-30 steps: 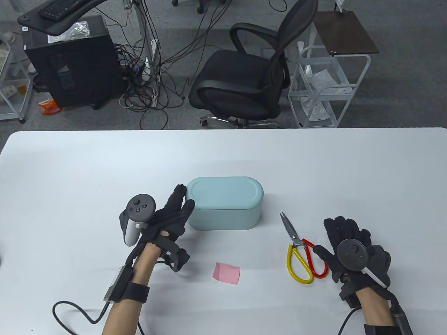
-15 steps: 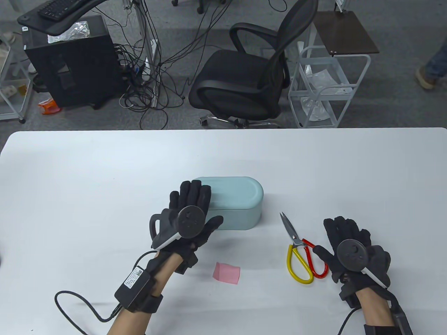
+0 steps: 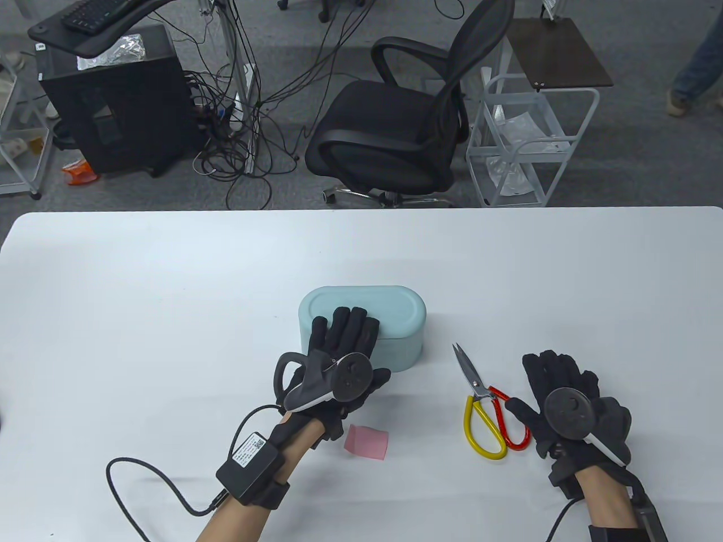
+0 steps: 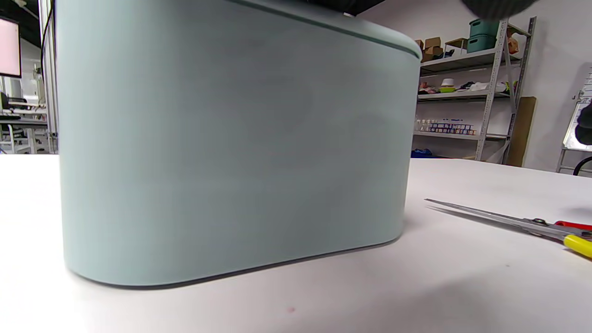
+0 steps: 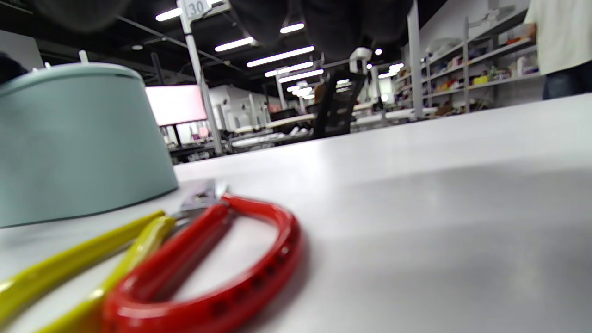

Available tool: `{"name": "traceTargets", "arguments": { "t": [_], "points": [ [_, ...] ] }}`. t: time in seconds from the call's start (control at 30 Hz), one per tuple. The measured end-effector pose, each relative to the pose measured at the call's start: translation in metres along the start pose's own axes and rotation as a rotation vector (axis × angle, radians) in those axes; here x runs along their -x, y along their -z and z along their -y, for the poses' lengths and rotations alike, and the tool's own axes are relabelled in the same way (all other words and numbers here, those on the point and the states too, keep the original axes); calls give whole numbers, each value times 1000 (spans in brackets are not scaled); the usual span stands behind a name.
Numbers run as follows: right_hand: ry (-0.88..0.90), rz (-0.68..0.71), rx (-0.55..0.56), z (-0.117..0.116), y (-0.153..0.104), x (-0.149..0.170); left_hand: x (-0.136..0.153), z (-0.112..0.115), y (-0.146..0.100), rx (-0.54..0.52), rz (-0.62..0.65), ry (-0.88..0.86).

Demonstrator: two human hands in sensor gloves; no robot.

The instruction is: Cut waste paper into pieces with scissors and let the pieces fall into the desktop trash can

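A pale teal oval trash can (image 3: 395,316) with its lid closed stands mid-table; its wall (image 4: 231,138) fills the left wrist view. My left hand (image 3: 344,333) lies palm down on the lid's near left part, fingers straight. A pink paper (image 3: 367,441) lies flat in front of the can, just right of my left wrist. Scissors (image 3: 486,409) with one yellow and one red loop lie closed to the right of the can, blades pointing away. My right hand (image 3: 556,375) rests flat on the table beside the red loop (image 5: 222,277), thumb near it, holding nothing.
The white table (image 3: 141,293) stretches wide to the left and behind the can. A black cable (image 3: 152,480) trails from my left wrist unit across the near table. Beyond the far edge stand an office chair (image 3: 401,130) and a white cart (image 3: 531,141).
My left hand turned palm down and moved right from the can's left end onto its lid. The right hand, scissors and paper stayed still.
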State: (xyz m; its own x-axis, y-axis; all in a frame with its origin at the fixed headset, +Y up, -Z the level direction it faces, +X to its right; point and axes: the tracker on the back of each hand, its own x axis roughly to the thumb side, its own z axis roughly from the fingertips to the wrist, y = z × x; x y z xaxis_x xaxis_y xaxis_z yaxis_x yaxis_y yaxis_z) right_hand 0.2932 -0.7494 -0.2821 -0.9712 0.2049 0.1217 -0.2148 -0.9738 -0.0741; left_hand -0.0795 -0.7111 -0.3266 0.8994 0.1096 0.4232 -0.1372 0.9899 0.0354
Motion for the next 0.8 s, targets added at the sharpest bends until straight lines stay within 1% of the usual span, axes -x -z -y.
{"name": "traceTargets", "arguments": {
  "t": [0.3, 0.47, 0.6, 0.8],
  "points": [
    [-5, -2, -7, -1, 0, -1, -3, 6, -2, -51, 10, 62],
    [-7, -6, -16, -1, 0, -1, -2, 6, -2, -54, 13, 53],
    [-7, -5, -19, -1, 1, -1, -3, -1, 0, -27, 6, 75],
    [-1, -7, -16, 0, 1, -1, 0, -17, 5, 23, -17, 17]
  ]
}}
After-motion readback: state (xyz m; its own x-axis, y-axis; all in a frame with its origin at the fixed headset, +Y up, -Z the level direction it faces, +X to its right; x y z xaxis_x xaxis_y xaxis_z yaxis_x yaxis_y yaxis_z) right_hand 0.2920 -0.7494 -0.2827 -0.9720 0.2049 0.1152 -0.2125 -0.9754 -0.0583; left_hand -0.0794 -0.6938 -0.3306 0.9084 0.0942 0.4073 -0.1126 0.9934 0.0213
